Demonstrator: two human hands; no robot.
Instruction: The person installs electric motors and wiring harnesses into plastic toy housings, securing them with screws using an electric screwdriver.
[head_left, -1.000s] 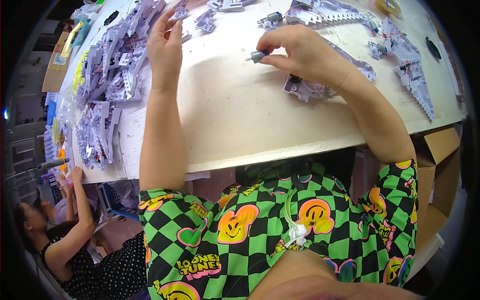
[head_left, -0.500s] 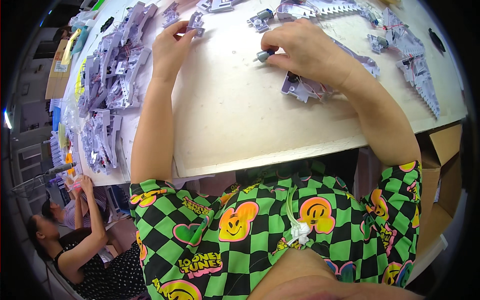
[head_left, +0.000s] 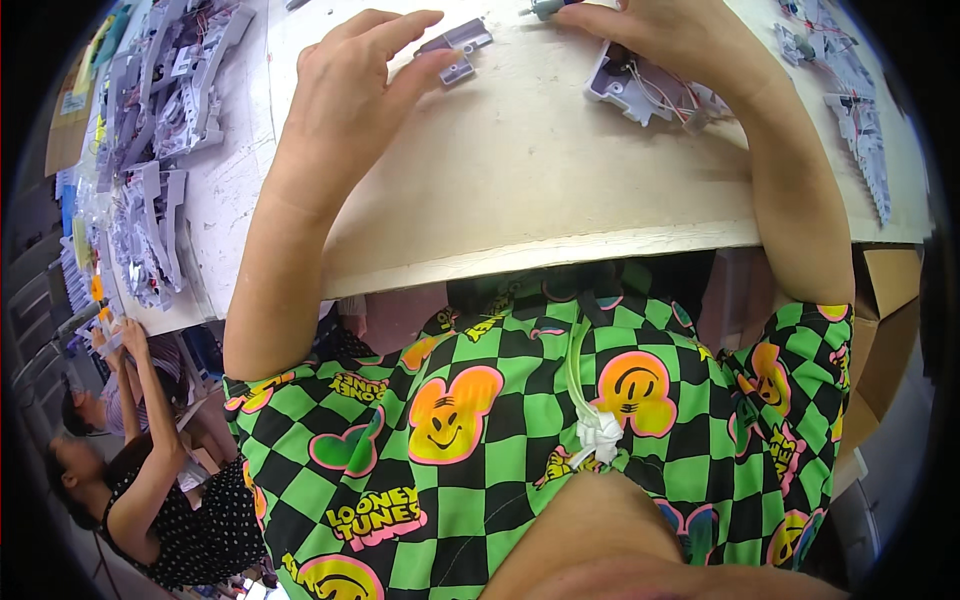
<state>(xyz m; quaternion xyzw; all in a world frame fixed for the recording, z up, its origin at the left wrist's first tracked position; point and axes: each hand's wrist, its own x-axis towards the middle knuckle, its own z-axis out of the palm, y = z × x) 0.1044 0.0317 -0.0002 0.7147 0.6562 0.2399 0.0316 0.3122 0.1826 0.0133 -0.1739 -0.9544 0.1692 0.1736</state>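
Observation:
My left hand (head_left: 355, 95) is over the table with its index finger and thumb apart. Its thumb tip overlaps a small grey plastic bracket (head_left: 466, 38), and a gap shows between the index finger and that part. At the top edge, my right hand (head_left: 665, 30) pinches a small silver motor (head_left: 545, 8); its upper fingers are cut off by the frame. Below the right wrist lies a grey plastic housing (head_left: 625, 95) with thin red and white wires, partly covered by the forearm.
Grey plastic housings (head_left: 165, 100) are heaped along the table's left side. Toothed grey parts with wires (head_left: 858, 130) lie at the right. An open cardboard box (head_left: 890, 330) stands beyond the right table edge. Two people (head_left: 150, 480) sit at the lower left.
My left hand has brought the bracket nearer to me and to the right, and its fingers have spread. The right hand still holds the motor. The whole view has shifted, with the table higher in it.

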